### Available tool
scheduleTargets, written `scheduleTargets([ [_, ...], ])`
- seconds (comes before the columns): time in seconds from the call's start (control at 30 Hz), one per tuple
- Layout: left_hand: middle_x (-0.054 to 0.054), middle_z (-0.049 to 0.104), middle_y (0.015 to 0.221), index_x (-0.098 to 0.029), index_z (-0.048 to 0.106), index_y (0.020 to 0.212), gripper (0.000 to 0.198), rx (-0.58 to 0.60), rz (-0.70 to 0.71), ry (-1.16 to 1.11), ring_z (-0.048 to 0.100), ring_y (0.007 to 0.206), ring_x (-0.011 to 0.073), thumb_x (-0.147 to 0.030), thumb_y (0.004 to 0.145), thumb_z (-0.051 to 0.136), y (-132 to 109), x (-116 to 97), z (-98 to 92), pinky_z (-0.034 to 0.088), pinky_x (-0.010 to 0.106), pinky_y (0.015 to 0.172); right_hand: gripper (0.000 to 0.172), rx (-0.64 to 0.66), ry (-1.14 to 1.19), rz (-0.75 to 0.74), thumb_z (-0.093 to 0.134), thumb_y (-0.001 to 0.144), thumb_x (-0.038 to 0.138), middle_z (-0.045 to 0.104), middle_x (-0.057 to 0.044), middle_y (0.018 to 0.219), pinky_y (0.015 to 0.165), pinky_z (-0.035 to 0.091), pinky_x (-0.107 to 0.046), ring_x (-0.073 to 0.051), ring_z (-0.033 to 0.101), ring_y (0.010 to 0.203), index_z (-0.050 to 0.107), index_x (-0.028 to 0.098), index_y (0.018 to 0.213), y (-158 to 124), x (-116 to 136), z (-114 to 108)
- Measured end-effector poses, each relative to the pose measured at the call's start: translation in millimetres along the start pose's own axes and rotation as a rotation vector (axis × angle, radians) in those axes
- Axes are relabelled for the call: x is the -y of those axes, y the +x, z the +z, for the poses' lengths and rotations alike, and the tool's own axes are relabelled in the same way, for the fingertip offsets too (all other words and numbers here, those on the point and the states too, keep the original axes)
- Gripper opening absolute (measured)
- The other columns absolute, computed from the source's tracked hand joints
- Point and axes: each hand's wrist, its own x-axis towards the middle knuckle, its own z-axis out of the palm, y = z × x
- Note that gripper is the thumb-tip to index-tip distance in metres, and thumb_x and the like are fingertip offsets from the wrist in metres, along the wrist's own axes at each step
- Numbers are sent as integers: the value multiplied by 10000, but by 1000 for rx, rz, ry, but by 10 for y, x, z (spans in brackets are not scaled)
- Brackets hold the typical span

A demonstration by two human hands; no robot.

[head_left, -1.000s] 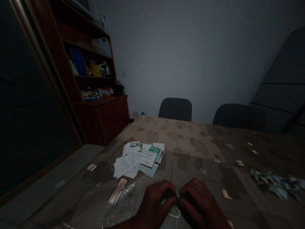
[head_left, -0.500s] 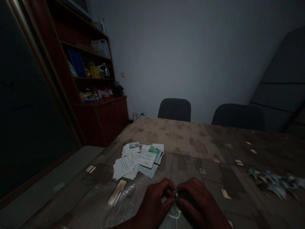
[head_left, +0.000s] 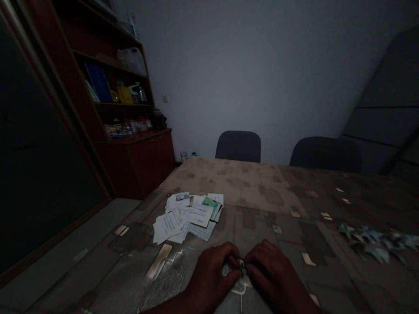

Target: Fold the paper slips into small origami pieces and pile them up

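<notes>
Both hands are at the lower centre of the frame, above the table (head_left: 225, 176), thumbs and fingers bent and fingertips almost meeting. The left hand (head_left: 214, 268) and the right hand (head_left: 274, 268) each have a narrow pinch on a small pale piece (head_left: 241, 263), located between the fingertips just right of centre near the bottom edge. The piece is mostly covered by the fingers; its material and full shape cannot be determined. Left of centre, beyond the left hand and apart from it, lies a loose pile of papers (head_left: 199, 214), overlapping at various angles, printed, one bearing a green picture. At the right edge, well apart from the right hand, lies a heap of crumpled scraps (head_left: 376, 243), blurred in detail. Two dark chairs stand at the far side of the table, one at centre (head_left: 238, 146) and one at right (head_left: 325, 152). A red-brown cabinet (head_left: 144, 159) occupies the upper left, its shelves holding a blue folder (head_left: 98, 82), a yellow box (head_left: 125, 94) and a translucent jug (head_left: 138, 62). Lighting is dim throughout.
</notes>
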Motion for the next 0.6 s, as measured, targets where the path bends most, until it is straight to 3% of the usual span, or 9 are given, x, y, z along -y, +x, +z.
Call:
scheduleTargets([
  [0.23, 4, 660, 745, -185, 608, 785, 129, -133, -51, -23, 638, 736, 167, -68, 772, 556, 34, 30, -10, 443, 233, 691, 129, 75, -41, 5, 563, 865, 71, 626, -18, 796, 701, 423, -322, -194, 557, 779, 564, 195, 829, 15, 2, -12],
  [0.6, -1, 648, 731, -186, 609, 775, 102, -129, -59, -64, 612, 724, 166, -94, 784, 565, 44, 27, -22, 433, 233, 680, 122, 151, -59, 102, 605, 852, 77, 639, -20, 808, 732, 434, -332, -201, 567, 808, 602, 186, 798, 47, 32, 14],
])
